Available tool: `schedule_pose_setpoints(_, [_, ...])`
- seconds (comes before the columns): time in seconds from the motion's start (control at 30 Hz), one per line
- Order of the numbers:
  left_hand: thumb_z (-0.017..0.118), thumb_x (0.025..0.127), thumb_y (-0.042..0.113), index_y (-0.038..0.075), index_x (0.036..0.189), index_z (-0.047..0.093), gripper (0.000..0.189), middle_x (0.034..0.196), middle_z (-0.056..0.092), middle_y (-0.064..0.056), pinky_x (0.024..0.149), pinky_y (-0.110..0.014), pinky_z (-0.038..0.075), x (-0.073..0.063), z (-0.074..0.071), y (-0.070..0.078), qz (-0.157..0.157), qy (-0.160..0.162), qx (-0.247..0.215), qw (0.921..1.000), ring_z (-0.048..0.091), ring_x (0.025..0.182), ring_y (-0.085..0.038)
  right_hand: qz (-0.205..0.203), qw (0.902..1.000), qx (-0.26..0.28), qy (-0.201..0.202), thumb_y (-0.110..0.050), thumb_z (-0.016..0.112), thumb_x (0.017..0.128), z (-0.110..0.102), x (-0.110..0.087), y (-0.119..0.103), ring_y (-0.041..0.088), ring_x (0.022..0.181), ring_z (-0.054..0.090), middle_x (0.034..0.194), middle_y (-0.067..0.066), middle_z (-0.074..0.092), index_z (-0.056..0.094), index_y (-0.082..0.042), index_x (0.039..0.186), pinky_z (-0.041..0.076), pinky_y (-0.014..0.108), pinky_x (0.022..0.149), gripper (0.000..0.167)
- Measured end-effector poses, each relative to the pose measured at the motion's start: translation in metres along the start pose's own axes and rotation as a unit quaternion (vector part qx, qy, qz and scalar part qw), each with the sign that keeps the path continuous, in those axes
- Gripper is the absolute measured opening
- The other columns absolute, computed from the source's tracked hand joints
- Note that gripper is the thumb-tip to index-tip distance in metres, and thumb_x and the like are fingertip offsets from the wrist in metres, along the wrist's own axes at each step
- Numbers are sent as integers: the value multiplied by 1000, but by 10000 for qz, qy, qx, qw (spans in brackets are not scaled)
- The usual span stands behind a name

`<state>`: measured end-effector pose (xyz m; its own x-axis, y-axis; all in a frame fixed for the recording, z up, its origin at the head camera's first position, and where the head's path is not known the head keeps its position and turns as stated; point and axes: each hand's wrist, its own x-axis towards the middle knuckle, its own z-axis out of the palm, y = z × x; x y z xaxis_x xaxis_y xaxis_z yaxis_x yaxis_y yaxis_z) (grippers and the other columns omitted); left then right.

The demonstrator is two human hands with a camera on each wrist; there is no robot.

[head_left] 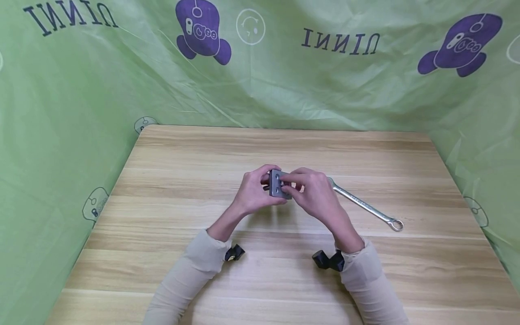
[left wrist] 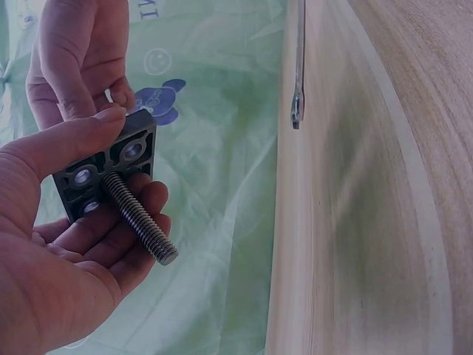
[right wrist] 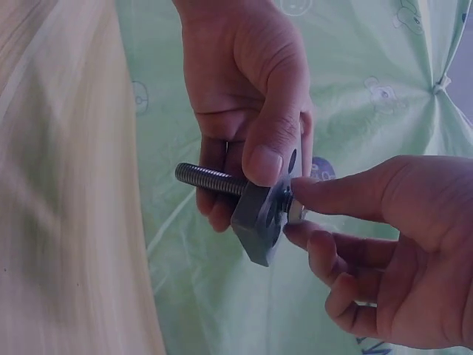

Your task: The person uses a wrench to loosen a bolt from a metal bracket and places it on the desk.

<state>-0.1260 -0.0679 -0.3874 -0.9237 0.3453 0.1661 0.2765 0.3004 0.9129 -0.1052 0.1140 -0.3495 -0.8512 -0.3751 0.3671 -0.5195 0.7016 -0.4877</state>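
Observation:
My left hand point(head_left: 256, 189) grips a dark grey square plate point(head_left: 275, 183) by its edges, raised above the table. Round holes show in the plate's face, and its back point(left wrist: 140, 139) is ribbed, with metal-lined holes. A long threaded bolt point(left wrist: 140, 218) passes through the plate's middle, its shank sticking out on the left palm's side. On the other face, thumb and fingertips of my right hand point(right wrist: 414, 251) pinch the bolt's silver head end point(right wrist: 297, 211), close to the plate. The fingertips partly hide that end.
A silver combination wrench point(head_left: 365, 206) lies on the wooden table point(head_left: 195, 153), right of my hands, its upper end partly behind the right hand. Green printed cloth point(head_left: 260, 90) hangs behind and beside the table. Black devices point(head_left: 328, 260) are strapped at both wrists.

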Motion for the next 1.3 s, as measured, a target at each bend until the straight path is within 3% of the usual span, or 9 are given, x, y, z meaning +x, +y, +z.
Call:
schedule_pose_setpoints(0.27, [90,63,1,2,123,61,67,107,76,-20,89,-34,61,-1,0,2,32,25,-4,10000,75,101,-30,-643,9979,120,42,3,76,80,0,0,4,20,81,72,100,9,75,79,-7,94,59,34,68,17])
schedule_pose_setpoints(0.43, [89,63,1,2,122,61,66,104,76,-20,89,-34,61,0,1,3,75,12,-10,10000,75,100,-29,-1136,9933,-26,191,9,70,77,0,1,8,20,85,71,97,5,74,78,-9,86,59,35,73,22])
schedule_pose_setpoints(0.63, [89,64,2,3,123,61,66,103,77,-20,90,-35,61,1,1,2,16,6,8,10000,75,100,-28,-1263,9918,-46,177,10,69,76,0,1,8,20,83,69,98,5,72,77,-10,84,57,35,71,23])
schedule_pose_setpoints(0.77, [89,64,2,3,122,62,64,103,76,-20,89,-36,61,0,0,2,88,21,40,10000,75,99,-30,-1003,9948,142,102,-3,78,79,-2,0,6,19,82,67,103,5,71,76,-11,92,55,32,68,15])
schedule_pose_setpoints(0.83, [89,64,3,3,121,62,64,103,76,-20,88,-36,61,0,0,2,107,45,84,9999,75,99,-30,-683,9974,216,112,-15,82,81,-2,0,5,18,80,65,103,5,71,75,-10,98,51,30,64,19])
schedule_pose_setpoints(0.93, [90,64,4,4,121,62,64,104,76,-20,85,-35,61,0,0,2,80,60,165,9998,75,98,-30,-93,9997,134,159,-27,82,82,-1,1,3,18,72,60,93,6,72,74,-8,103,45,26,60,29])
schedule_pose_setpoints(1.07, [90,64,4,4,122,61,65,107,76,-20,84,-34,62,-1,0,3,20,34,142,9999,75,100,-29,454,9988,-179,86,-33,79,85,2,2,1,15,64,57,77,5,71,77,-8,100,42,25,57,29])
schedule_pose_setpoints(1.17, [90,64,5,3,123,61,66,109,75,-20,86,-35,61,-2,0,4,-5,27,170,9999,75,102,-30,535,9980,-323,46,-34,78,86,4,3,-1,13,60,56,72,3,71,80,-9,98,42,26,55,28])
schedule_pose_setpoints(1.3, [90,64,5,2,125,61,68,111,75,-20,88,-37,61,-2,-1,5,-52,1,174,9998,74,103,-30,324,9988,-340,115,-29,79,86,5,2,-1,12,57,55,70,3,70,80,-9,98,41,25,52,24])
